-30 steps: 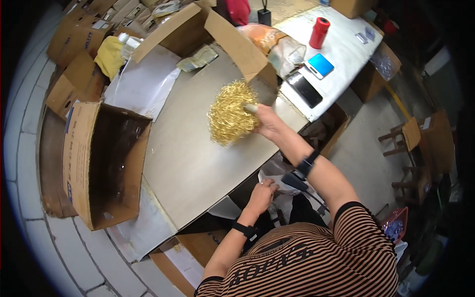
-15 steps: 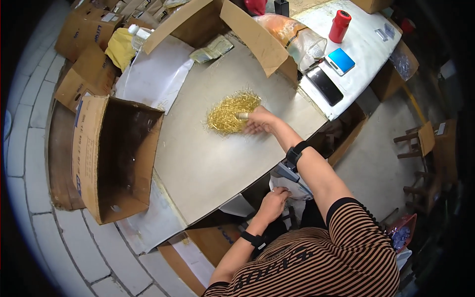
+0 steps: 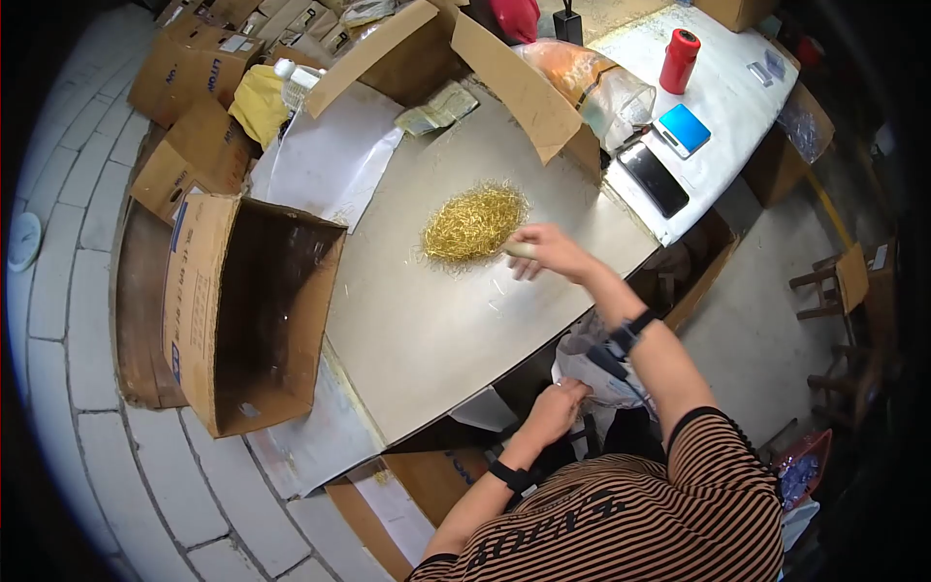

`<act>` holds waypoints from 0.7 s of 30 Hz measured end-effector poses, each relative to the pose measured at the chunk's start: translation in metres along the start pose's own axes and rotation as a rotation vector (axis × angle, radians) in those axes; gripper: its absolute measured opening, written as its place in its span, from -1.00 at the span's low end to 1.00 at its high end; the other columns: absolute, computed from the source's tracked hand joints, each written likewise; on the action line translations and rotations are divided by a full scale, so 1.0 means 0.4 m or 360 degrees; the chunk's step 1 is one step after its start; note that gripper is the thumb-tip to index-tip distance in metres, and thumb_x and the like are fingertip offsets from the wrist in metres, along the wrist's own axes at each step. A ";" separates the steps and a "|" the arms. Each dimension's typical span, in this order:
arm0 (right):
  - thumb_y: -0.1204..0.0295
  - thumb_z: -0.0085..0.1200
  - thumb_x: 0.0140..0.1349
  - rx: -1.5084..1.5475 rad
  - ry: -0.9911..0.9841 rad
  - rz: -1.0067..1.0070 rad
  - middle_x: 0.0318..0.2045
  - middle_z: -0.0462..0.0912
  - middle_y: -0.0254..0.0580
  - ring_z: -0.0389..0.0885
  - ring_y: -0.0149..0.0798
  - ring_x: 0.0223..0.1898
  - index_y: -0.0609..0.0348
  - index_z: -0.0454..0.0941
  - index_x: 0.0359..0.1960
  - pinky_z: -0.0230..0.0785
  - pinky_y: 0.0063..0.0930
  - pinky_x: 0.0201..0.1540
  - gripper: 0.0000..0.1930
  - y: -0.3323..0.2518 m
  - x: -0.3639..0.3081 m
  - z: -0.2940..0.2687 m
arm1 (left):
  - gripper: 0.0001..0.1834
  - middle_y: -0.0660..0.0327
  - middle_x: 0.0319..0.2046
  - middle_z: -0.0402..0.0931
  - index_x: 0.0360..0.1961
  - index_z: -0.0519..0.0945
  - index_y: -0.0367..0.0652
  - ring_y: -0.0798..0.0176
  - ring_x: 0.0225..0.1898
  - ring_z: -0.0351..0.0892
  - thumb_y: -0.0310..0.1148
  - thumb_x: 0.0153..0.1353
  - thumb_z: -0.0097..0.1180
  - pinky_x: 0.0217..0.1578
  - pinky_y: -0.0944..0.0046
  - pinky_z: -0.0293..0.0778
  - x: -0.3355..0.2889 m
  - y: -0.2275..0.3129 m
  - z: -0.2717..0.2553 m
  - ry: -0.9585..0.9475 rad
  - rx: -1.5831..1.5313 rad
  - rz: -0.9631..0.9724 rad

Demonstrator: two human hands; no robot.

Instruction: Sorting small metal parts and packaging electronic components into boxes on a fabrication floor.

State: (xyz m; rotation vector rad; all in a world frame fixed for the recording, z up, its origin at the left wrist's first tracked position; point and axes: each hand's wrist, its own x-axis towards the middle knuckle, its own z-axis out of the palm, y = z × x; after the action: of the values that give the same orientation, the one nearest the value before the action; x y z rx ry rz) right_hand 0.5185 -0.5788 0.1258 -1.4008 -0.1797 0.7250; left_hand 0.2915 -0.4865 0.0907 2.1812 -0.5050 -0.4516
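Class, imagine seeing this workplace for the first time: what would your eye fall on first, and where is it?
Probably the glittering gold heap on the grey tabletop, with the person's right hand close to its right edge. Next might come the red bottle standing on the white surface at upper right, near a blue-topped device. The large open cardboard box stands out at left.
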 end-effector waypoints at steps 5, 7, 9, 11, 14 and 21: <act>0.30 -0.02 0.20 -0.0136 -0.0033 0.0259 -0.18 0.59 -0.13 0.58 -0.32 -0.18 0.26 0.43 -0.02 0.46 -0.50 -0.20 -0.63 0.089 -0.285 -0.218 | -0.73 0.05 -0.26 0.51 -0.24 0.52 -0.21 0.03 -0.17 0.51 -0.69 0.01 -0.04 -0.13 0.24 0.42 0.041 0.063 -0.163 0.0444 -0.0242 0.0077; -0.05 0.14 0.00 -0.0047 -0.0163 0.0050 -0.04 0.52 -0.06 0.49 -0.20 0.00 0.24 0.34 0.10 0.34 -0.33 0.03 -0.27 0.093 -0.429 -0.261 | -0.72 0.06 -0.24 0.52 -0.25 0.52 -0.26 0.07 -0.18 0.52 -0.73 0.00 -0.06 -0.13 0.27 0.42 0.045 0.097 -0.241 0.0536 -0.0312 0.0140; -0.13 0.23 -0.16 0.0197 -0.0173 -0.0021 0.01 0.47 -0.05 0.45 -0.18 0.04 0.28 0.29 0.14 0.23 -0.29 0.13 -0.09 0.093 -0.544 -0.250 | -0.71 0.07 -0.25 0.53 -0.25 0.52 -0.26 0.11 -0.19 0.53 -0.74 -0.01 -0.08 -0.13 0.28 0.42 0.038 0.137 -0.323 0.0580 -0.0440 0.0172; -0.11 0.27 -0.19 0.0054 -0.0235 -0.0121 0.06 0.42 -0.02 0.43 -0.14 0.05 0.34 0.26 0.15 0.23 -0.28 0.14 -0.05 0.102 -0.619 -0.219 | -0.73 0.06 -0.27 0.54 -0.28 0.54 -0.28 0.13 -0.19 0.54 -0.73 -0.01 -0.09 -0.14 0.27 0.42 0.001 0.184 -0.401 0.0671 -0.0469 0.0155; -0.13 0.27 -0.20 0.0344 -0.0358 0.0008 0.07 0.40 0.03 0.41 -0.11 0.08 0.44 0.22 0.14 0.20 -0.25 0.16 0.00 0.084 -0.645 -0.126 | -0.78 0.04 -0.31 0.56 -0.39 0.57 -0.29 0.10 -0.21 0.54 -0.68 0.01 -0.11 -0.16 0.19 0.44 -0.075 0.177 -0.498 0.0868 -0.0634 0.0225; 0.45 0.14 0.02 -0.0150 -0.0811 0.0236 0.03 0.47 -0.05 0.51 -0.15 -0.02 0.25 0.27 0.16 0.30 -0.35 0.09 -0.40 0.115 -0.419 0.068 | -0.81 0.01 -0.44 0.50 -0.72 0.43 -0.23 -0.06 -0.09 0.44 -0.49 -0.03 -0.11 -0.03 -0.03 0.31 -0.389 -0.067 -0.713 0.1566 -0.0767 0.0589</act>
State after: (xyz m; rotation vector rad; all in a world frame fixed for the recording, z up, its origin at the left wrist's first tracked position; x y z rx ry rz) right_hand 0.3582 -0.6501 0.1379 -1.3038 -0.5174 1.2038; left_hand 0.3006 -0.2080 0.2601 1.5343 -0.1935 0.6312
